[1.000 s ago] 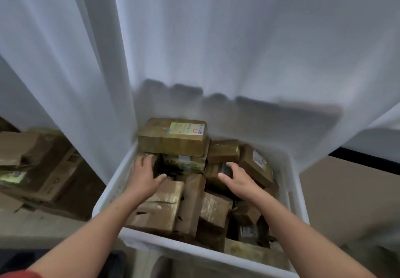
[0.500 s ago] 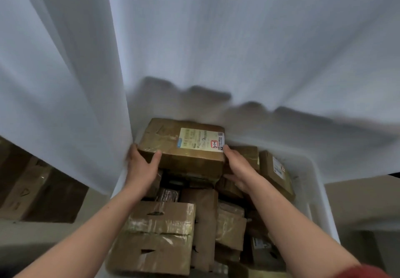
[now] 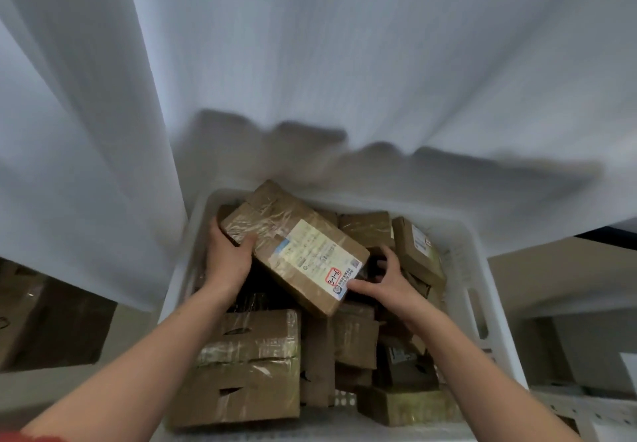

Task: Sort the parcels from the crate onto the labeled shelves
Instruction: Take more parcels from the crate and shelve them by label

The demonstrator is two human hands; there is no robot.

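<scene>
A white plastic crate in front of me is full of several brown taped cardboard parcels. A flat brown parcel with a white shipping label marked "3-1-6" in red is tilted above the pile. My left hand grips its far left corner, thumb on top. My right hand holds its near right corner, thumb on the label edge and fingers curled under the side. A large taped box lies at the crate's near left.
A white curtain hangs behind and over the crate's far edge. Cardboard boxes sit low on the left under the curtain. A pale shelf surface and metal shelving show on the right.
Both hands went from the pile to the labelled parcel at the back, took hold of it and turned it so that its labelled end points toward me on the right.
</scene>
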